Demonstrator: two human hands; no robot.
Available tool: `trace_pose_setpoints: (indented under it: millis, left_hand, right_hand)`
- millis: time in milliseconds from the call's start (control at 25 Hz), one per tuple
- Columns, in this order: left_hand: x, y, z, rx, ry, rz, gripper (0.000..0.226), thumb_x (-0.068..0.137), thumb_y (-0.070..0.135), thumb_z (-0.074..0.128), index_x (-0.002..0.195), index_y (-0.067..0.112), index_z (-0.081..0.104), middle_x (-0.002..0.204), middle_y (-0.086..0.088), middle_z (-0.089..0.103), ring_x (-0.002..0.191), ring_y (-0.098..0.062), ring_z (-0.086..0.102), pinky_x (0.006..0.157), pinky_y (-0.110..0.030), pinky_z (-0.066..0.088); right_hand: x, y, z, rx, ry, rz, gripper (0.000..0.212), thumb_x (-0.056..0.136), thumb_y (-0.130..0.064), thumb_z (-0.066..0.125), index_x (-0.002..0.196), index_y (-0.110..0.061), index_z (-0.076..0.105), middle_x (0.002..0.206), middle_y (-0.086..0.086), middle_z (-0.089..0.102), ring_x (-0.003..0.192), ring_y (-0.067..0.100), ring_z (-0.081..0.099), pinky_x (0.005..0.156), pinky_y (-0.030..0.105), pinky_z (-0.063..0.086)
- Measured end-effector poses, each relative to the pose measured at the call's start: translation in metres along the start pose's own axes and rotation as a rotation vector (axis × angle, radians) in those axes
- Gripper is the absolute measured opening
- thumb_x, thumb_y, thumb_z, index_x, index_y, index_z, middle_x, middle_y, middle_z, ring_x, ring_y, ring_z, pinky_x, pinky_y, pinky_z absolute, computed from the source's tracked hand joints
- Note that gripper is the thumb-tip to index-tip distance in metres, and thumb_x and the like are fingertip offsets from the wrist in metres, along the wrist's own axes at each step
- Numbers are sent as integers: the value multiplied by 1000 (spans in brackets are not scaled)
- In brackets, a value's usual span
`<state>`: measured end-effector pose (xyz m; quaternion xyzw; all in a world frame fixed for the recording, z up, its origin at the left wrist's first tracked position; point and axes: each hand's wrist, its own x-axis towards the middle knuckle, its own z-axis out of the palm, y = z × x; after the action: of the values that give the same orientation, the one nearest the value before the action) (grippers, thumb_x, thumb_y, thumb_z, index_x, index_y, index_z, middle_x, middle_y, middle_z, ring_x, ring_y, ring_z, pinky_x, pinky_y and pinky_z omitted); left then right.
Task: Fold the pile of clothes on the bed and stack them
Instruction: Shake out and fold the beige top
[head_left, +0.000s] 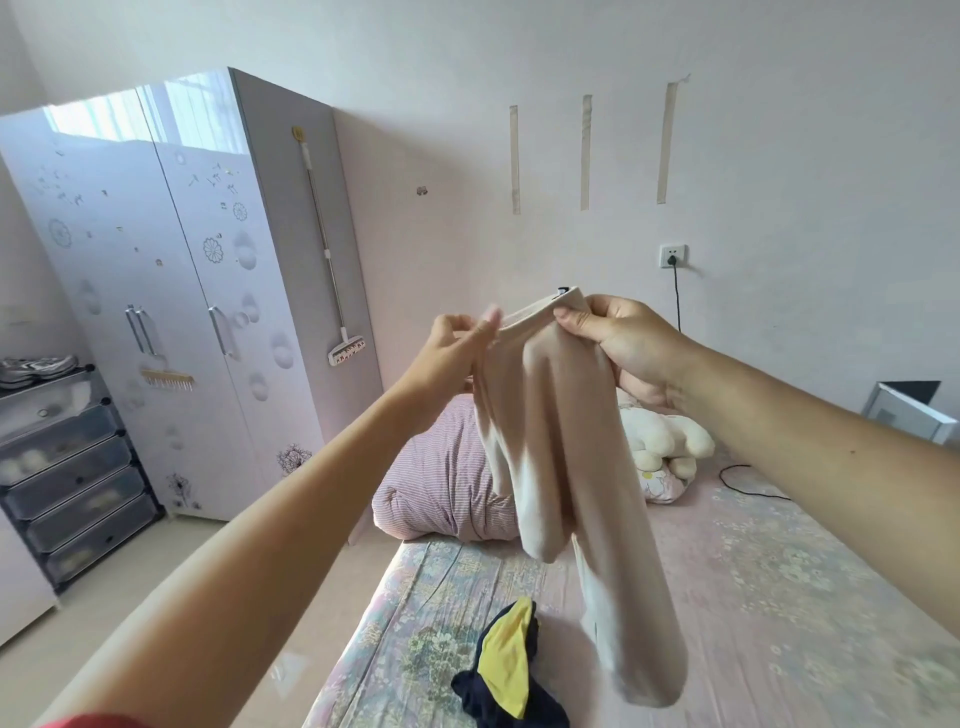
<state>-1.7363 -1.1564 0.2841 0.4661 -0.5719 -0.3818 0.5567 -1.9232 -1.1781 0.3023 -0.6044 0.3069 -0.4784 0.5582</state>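
Observation:
A beige pair of leggings (561, 441) hangs in the air above the bed (753, 571), its legs dangling down to the right. My right hand (618, 343) grips the right side of the waistband. At the left end of the waistband, my left hand (457, 348) pinches the fabric between thumb and fingers. A crumpled navy and yellow garment (506, 670) lies on the flowered bedsheet near the front edge.
A striped pink quilt (441, 483) is bunched at the head of the bed beside a white plush toy (665, 436). A white wardrobe (171, 291) and a drawer unit (67, 467) stand at left. A black cable (748, 486) runs across the sheet from the wall socket.

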Motion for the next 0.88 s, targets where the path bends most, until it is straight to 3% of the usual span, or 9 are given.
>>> trace_pose_setpoints:
  millis: [80, 160, 200, 280, 360, 480, 560, 680, 880]
  left_hand:
    - [-2, -4, 1, 109, 30, 90, 29, 83, 14, 70, 97, 16, 45, 81, 2, 62, 65, -4, 60, 55, -18, 48]
    - [-1, -2, -1, 198, 91, 161, 18, 82, 6, 71, 92, 9, 56, 74, 2, 60, 57, 1, 55, 54, -14, 44]
    - [0, 2, -3, 227, 126, 193, 9, 84, 8, 69, 84, 9, 60, 67, 4, 56, 53, 1, 49, 52, -13, 40]
    - [6, 11, -4, 372, 173, 258, 19, 87, 18, 66, 70, 12, 59, 59, 6, 44, 51, -4, 38, 50, -19, 31]
    - [6, 15, 1, 607, 153, 327, 24, 88, 24, 64, 66, 14, 61, 54, 8, 41, 49, -4, 35, 50, -21, 29]
    - [5, 18, 1, 758, 148, 372, 23, 87, 26, 64, 77, 7, 67, 58, 3, 53, 57, -6, 44, 53, -20, 31]
    - [4, 20, -3, 889, 92, 346, 32, 90, 29, 61, 74, 1, 62, 56, 1, 45, 60, -15, 39, 52, -24, 28]
    - [9, 30, -8, 821, 95, 277, 41, 93, 30, 57, 71, -4, 55, 57, 0, 36, 55, -15, 34, 51, -23, 30]
    - [8, 46, 2, 532, -43, 117, 25, 96, 27, 53, 83, 7, 57, 74, -7, 51, 60, -16, 51, 47, -27, 50]
  right_hand:
    - [0, -3, -1, -5, 28, -21, 9, 94, -18, 57, 86, -13, 56, 86, 7, 61, 75, 17, 58, 71, 27, 50]
    - [1, -6, -8, -186, 100, -95, 10, 93, -22, 58, 88, -14, 57, 89, 10, 59, 77, 17, 55, 70, 27, 45]
    - [2, -6, -12, -326, 142, -162, 12, 93, -23, 59, 86, -14, 58, 87, 9, 58, 74, 16, 53, 66, 24, 42]
    - [2, -4, -20, -515, 181, -282, 17, 92, -24, 60, 84, -9, 59, 82, 7, 56, 70, 12, 48, 61, 22, 38]
    - [2, 5, -25, -635, 158, -309, 26, 91, -22, 61, 86, 4, 59, 81, 8, 54, 75, 13, 45, 67, 28, 36]
    - [2, 8, -34, -574, 162, -341, 28, 92, -22, 61, 92, 6, 59, 84, 8, 55, 79, 14, 47, 72, 30, 37]
    - [4, 6, -36, -560, 153, -314, 26, 91, -23, 61, 93, 4, 62, 85, 8, 57, 79, 13, 49, 73, 29, 39]
    - [12, 7, -35, -555, 214, -324, 28, 91, -25, 62, 89, 3, 62, 81, 9, 57, 72, 13, 48, 68, 29, 38]
    - [18, 10, -29, -636, 268, -224, 32, 91, -30, 61, 87, 2, 60, 81, 6, 55, 77, 16, 48, 69, 29, 35]
